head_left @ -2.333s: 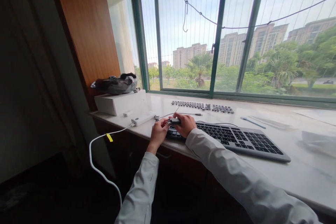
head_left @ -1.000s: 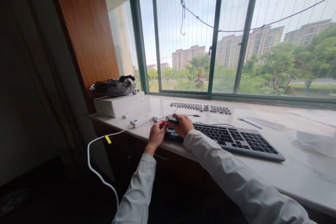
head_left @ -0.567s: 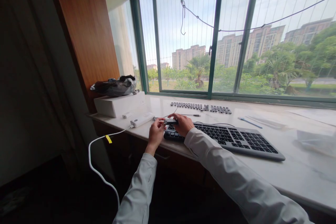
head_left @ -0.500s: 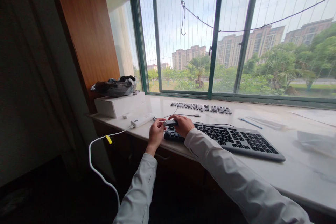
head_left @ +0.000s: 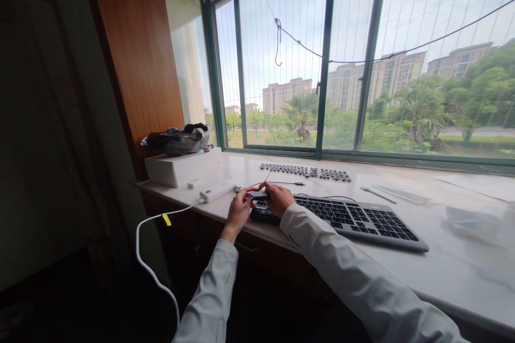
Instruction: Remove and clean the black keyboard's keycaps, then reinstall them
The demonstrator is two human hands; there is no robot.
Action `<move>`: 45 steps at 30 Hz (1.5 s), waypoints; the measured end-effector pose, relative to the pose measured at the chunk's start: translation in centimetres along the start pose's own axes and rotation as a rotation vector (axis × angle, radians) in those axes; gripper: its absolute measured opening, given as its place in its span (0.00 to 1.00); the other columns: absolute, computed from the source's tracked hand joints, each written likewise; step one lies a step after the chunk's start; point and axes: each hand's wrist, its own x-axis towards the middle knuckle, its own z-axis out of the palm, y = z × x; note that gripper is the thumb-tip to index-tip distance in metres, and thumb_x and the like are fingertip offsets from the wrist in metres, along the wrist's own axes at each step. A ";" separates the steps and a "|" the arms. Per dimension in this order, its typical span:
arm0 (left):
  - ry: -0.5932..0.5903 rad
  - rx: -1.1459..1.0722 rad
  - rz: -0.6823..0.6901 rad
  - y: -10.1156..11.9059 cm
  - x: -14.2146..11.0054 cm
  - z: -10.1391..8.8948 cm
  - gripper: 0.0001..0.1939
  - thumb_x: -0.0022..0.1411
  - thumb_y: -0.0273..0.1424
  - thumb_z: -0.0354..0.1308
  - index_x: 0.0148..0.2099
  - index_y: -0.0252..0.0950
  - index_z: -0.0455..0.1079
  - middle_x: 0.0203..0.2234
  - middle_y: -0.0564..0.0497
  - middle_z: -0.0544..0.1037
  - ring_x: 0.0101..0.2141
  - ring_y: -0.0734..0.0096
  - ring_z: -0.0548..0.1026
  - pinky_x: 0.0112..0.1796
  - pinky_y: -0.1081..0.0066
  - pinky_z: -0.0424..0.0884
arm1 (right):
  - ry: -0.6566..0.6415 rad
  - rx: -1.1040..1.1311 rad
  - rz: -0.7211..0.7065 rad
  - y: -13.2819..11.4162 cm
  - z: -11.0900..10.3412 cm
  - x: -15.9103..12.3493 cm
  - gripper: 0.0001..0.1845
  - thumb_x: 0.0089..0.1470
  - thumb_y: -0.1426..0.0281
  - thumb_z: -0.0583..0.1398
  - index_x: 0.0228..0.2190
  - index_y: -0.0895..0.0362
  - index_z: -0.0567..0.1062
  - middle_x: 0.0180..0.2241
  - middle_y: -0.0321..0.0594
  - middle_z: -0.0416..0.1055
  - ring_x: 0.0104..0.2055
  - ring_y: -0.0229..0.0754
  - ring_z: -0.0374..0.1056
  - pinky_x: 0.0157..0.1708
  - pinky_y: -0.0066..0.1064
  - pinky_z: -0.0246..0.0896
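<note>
Above the left end of a black and grey keyboard (head_left: 384, 231), both hands come together on a small dark bar-shaped thing (head_left: 260, 195); its kind is too small to make out. My left hand (head_left: 238, 213) pinches its left end between thumb and fingers. From the other side, my right hand (head_left: 280, 199) has its fingers closed around the bar's right part, partly hiding it. The keyboard lies slantwise on the white counter, its left keys partly hidden by the hands. Behind it, several loose keycaps (head_left: 306, 171) lie in rows.
Left of the hands are a white power strip (head_left: 219, 191) with a white cord (head_left: 139, 246) and a white box (head_left: 181, 167) bearing a bundled plastic bag (head_left: 177, 140). A thin black cable (head_left: 300, 184), a blue stick (head_left: 378, 194) and clear plastic bags (head_left: 478, 220) lie beyond the keyboard.
The whole scene has shifted slightly down in the picture. Both hands stay on the dark bar, which looks flatter now, and the right fingers sit nearer the left ones.
</note>
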 end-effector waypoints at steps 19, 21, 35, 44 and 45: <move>0.168 0.061 -0.065 -0.8 0.4 0.1 0.19 0.54 0.44 0.60 0.41 0.34 0.70 0.37 0.45 0.78 0.24 0.74 0.73 0.31 0.71 0.70 | 0.028 -0.193 -0.218 4.5 -7.5 -4.1 0.15 0.48 0.76 0.55 0.39 0.52 0.71 0.39 0.37 0.74 0.40 0.40 0.68 0.31 0.28 0.51; 0.163 0.070 -0.074 -0.6 0.4 0.2 0.20 0.53 0.45 0.61 0.40 0.34 0.71 0.35 0.46 0.78 0.23 0.74 0.73 0.30 0.71 0.70 | 0.044 -0.225 -0.172 6.6 -8.4 -5.5 0.14 0.51 0.74 0.55 0.40 0.51 0.71 0.39 0.37 0.75 0.38 0.40 0.69 0.29 0.28 0.49; 0.119 -0.057 -0.140 0.7 0.5 0.3 0.23 0.50 0.46 0.63 0.38 0.31 0.70 0.33 0.46 0.77 0.22 0.79 0.67 0.26 0.75 0.67 | 0.299 0.405 0.328 12.5 -9.5 -6.9 0.29 0.54 0.47 0.52 0.17 0.55 0.70 0.15 0.37 0.65 0.20 0.38 0.63 0.23 0.29 0.53; 0.179 -0.024 -0.120 1.0 -0.1 0.3 0.21 0.50 0.45 0.63 0.38 0.32 0.70 0.32 0.47 0.77 0.22 0.79 0.65 0.26 0.76 0.64 | 0.402 1.483 0.525 12.7 -9.0 -6.2 0.15 0.45 0.59 0.64 0.25 0.57 0.69 0.18 0.31 0.64 0.23 0.35 0.65 0.27 0.29 0.68; 0.179 -0.025 -0.121 1.0 -0.1 0.3 0.22 0.50 0.45 0.63 0.38 0.31 0.70 0.32 0.47 0.77 0.22 0.79 0.65 0.25 0.76 0.64 | 0.422 1.533 0.546 12.7 -9.1 -6.2 0.14 0.46 0.60 0.64 0.26 0.56 0.69 0.19 0.31 0.64 0.24 0.35 0.66 0.31 0.30 0.70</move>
